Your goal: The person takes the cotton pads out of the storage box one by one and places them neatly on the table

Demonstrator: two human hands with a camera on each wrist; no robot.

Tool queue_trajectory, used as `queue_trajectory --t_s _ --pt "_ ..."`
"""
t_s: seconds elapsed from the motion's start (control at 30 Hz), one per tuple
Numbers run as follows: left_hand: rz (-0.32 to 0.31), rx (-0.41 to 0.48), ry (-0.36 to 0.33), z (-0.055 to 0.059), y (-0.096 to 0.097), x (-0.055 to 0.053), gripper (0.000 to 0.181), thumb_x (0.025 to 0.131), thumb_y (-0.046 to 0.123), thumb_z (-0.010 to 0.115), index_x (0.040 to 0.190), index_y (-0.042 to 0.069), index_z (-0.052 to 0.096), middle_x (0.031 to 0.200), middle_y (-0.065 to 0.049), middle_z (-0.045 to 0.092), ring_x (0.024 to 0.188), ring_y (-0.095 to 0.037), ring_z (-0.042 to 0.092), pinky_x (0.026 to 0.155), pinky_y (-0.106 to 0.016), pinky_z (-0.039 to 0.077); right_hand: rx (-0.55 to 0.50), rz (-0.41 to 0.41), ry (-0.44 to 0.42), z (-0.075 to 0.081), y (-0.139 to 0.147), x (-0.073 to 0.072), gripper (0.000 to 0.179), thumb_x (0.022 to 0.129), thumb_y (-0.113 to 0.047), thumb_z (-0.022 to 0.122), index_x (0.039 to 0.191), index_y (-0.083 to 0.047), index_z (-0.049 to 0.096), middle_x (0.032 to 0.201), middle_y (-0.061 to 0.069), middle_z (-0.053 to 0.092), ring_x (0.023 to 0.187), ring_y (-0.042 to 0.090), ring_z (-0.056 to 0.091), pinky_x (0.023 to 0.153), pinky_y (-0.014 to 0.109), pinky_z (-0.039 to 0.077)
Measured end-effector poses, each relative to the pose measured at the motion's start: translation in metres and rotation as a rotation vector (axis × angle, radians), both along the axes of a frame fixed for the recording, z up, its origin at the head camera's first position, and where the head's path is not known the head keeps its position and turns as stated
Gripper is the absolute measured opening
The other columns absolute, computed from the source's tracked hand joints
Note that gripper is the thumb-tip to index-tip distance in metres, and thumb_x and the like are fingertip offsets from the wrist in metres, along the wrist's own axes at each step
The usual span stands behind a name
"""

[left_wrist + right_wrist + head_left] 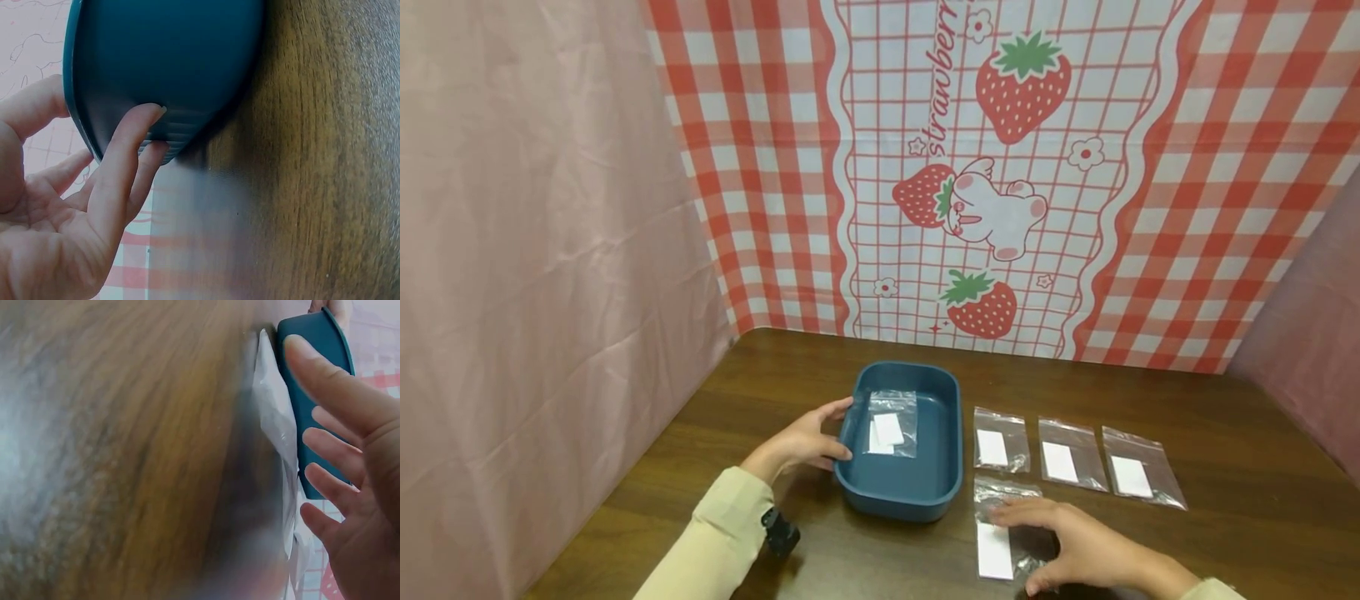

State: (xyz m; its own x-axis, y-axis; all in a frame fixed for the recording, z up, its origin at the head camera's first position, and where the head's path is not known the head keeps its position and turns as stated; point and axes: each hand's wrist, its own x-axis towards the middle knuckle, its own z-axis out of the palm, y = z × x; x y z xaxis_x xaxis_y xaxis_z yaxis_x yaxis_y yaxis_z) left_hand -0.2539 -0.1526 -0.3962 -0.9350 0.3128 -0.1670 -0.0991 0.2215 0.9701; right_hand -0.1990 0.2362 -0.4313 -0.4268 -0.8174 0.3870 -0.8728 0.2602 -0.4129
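A dark blue rectangular bin (904, 503) stands on the table with a clear zip bag (904, 408) holding white cards inside it. My left hand (808, 437) holds the bin's left side; in the left wrist view its middle fingers (134, 134) lie on the outer wall, while other digits pass behind the rim. Close over a clear zip bag with a white card (995, 552), nearest the front, hovers my right hand (1078, 546), thumb and fingers spread apart with nothing between them. The right wrist view shows the thumb (325, 375) spread away from the loosely bent fingers.
To the right of the bin, three more zip bags lie in a row: one nearest it (992, 448), a middle one (1060, 462) and a far-right one (1131, 477). A checked strawberry curtain (940, 308) hangs behind the wooden table (760, 367); a pink curtain (565, 275) borders the left.
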Motion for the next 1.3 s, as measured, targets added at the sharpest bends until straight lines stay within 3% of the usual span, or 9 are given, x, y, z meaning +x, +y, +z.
queue_trajectory --t_s 0.27,0.43,0.77,1.0,1.3 --pt "-0.005 -0.004 0.005 0.0 0.0 0.0 0.085 0.072 -0.013 0.067 0.145 0.004 0.028 0.139 -0.023 0.03 0.103 -0.038 0.057 0.068 -0.045 0.054 -0.113 -0.118 -0.074 0.01 -0.013 -0.002 0.059 0.069 -0.027 0.079 0.121 -0.008 0.059 0.119 0.005 0.062 0.11 0.013 0.055 0.087 0.026 0.046" --pt "0.004 -0.017 0.002 0.001 0.0 0.0 0.085 0.072 -0.013 0.068 0.145 0.004 0.028 0.139 -0.023 0.031 0.099 -0.035 0.059 0.068 -0.045 0.054 -0.155 -0.218 -0.086 0.016 -0.027 -0.003 0.053 0.073 -0.025 0.078 0.118 -0.005 0.061 0.116 0.007 0.063 0.105 0.017 0.058 0.086 0.031 0.048" --pt "0.028 -0.037 -0.009 0.005 0.002 0.002 0.084 0.073 -0.013 0.068 0.145 0.007 0.03 0.138 -0.02 0.034 0.09 -0.028 0.06 0.068 -0.046 0.054 -0.258 -0.4 -0.291 0.026 -0.049 -0.011 0.048 0.073 -0.022 0.078 0.113 -0.001 0.062 0.111 0.012 0.064 0.101 0.023 0.06 0.085 0.04 0.049" --pt "0.022 -0.036 -0.013 0.003 0.001 0.0 0.084 0.073 -0.012 0.067 0.145 0.007 0.029 0.139 -0.021 0.033 0.087 -0.027 0.061 0.069 -0.045 0.054 -0.312 -0.424 -0.314 0.034 -0.063 -0.021 0.044 0.075 -0.02 0.078 0.111 -0.001 0.063 0.107 0.01 0.066 0.096 0.026 0.061 0.081 0.036 0.05" --pt "0.024 -0.045 -0.009 0.003 0.002 0.0 0.084 0.073 -0.013 0.068 0.145 0.007 0.03 0.139 -0.021 0.033 0.087 -0.027 0.061 0.068 -0.046 0.054 -0.4 -0.431 -0.447 0.034 -0.08 -0.037 0.038 0.077 -0.016 0.076 0.11 -0.004 0.063 0.108 0.014 0.064 0.098 0.033 0.06 0.083 0.043 0.049"
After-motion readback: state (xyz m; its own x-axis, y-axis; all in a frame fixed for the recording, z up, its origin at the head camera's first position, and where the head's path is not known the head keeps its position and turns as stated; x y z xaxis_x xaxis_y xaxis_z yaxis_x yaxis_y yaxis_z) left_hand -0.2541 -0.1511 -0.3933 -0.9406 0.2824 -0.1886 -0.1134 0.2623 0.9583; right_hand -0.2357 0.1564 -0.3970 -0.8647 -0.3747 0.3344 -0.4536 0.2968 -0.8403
